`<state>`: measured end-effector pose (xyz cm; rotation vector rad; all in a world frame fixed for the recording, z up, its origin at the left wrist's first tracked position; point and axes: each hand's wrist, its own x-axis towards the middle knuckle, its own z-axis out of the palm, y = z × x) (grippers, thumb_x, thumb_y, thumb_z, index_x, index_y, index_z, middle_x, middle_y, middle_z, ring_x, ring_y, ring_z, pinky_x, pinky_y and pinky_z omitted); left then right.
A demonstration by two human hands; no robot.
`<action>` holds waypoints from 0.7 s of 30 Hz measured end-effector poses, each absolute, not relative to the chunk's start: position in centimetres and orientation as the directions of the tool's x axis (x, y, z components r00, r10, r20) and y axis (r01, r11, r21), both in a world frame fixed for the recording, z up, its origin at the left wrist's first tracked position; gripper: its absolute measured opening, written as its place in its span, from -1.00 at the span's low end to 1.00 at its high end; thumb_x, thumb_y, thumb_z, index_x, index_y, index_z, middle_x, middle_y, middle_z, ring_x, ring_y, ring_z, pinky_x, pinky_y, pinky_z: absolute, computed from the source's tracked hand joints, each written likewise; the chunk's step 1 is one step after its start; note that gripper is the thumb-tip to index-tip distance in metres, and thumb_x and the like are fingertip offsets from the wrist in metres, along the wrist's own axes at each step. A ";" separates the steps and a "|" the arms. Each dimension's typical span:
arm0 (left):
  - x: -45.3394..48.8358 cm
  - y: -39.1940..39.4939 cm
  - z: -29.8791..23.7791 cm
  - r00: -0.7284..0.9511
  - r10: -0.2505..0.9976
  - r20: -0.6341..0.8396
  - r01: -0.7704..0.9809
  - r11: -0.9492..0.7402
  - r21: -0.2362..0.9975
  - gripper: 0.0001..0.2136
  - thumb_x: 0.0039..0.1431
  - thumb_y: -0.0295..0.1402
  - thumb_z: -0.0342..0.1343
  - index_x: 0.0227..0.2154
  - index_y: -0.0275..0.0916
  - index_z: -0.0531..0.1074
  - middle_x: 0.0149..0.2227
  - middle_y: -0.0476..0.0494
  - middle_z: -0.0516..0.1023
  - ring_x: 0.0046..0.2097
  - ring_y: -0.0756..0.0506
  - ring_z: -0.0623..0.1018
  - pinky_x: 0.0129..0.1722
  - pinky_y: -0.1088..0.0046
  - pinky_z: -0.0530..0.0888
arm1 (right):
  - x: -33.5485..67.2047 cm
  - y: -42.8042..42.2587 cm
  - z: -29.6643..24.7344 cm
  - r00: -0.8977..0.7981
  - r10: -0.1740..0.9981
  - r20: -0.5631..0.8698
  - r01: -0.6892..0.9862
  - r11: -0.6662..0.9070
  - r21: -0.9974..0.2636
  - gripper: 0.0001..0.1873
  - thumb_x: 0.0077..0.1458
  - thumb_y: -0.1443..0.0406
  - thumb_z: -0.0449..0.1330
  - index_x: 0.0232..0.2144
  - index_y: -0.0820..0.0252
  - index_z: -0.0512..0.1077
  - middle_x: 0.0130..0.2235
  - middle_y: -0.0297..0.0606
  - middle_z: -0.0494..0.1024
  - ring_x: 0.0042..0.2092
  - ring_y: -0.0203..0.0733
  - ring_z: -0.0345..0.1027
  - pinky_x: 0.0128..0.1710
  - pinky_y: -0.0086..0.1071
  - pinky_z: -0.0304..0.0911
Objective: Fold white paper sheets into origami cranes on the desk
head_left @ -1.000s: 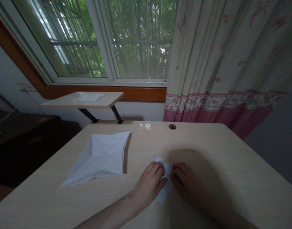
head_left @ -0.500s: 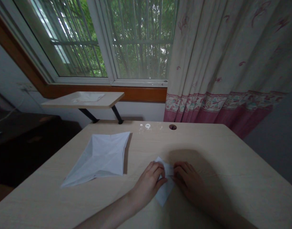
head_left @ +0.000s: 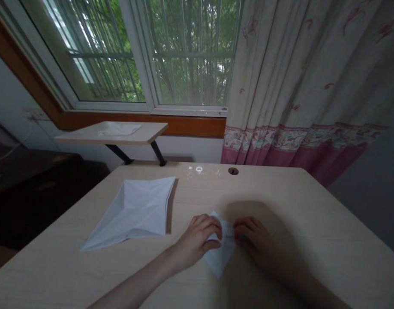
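A small folded sheet of white paper (head_left: 220,256) lies on the desk between my hands, one pointed corner towards me and another away. My left hand (head_left: 200,236) rests over its left side, fingers curled and thumb bent in, gripping or pressing the paper. On the right edge, my right hand (head_left: 253,238) has its fingers and thumb drawn together on the paper; the fingertips are partly hidden in shadow. To the left lies a larger folded white paper piece (head_left: 145,208) with raised edges and a long point, which neither hand touches.
The pale wooden desk (head_left: 280,189) has a round cable hole (head_left: 233,171) near its back edge. A small raised shelf (head_left: 142,136) on black supports carries crumpled white paper (head_left: 119,128). Behind are a barred window (head_left: 190,56) and a floral curtain (head_left: 280,86).
My left hand has shifted slightly left, uncovering more of the small paper's middle and lower left. My right hand stays nearly in place at the right edge.
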<state>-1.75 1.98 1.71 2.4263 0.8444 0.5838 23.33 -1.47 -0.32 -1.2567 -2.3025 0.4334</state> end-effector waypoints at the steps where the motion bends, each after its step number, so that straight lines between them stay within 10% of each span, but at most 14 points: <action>1: -1.9 2.1 1.6 0.721 0.654 0.228 0.432 -0.682 0.590 -0.82 0.16 -0.43 0.33 -0.23 -0.16 0.46 -0.06 0.01 0.54 0.04 -0.12 0.45 0.07 0.34 0.24 | 23.5 -1.4 -0.2 -0.482 0.839 0.251 0.684 0.540 -0.491 -0.79 0.24 0.47 0.09 -0.21 0.10 0.43 -0.07 -0.21 0.50 -0.01 -0.07 0.33 0.04 -0.15 0.25; 21: -2.1 1.9 1.6 0.747 0.546 0.380 0.372 -0.817 0.441 -0.90 0.30 -0.32 0.19 -0.18 -0.17 0.45 -0.11 0.01 0.59 -0.02 -0.08 0.50 0.12 0.31 0.23 | 23.9 -1.3 0.7 -0.541 0.793 0.280 0.529 0.580 -0.620 -0.82 0.33 0.38 0.01 -0.16 0.12 0.41 -0.10 -0.19 0.51 -0.04 -0.13 0.34 0.00 -0.20 0.29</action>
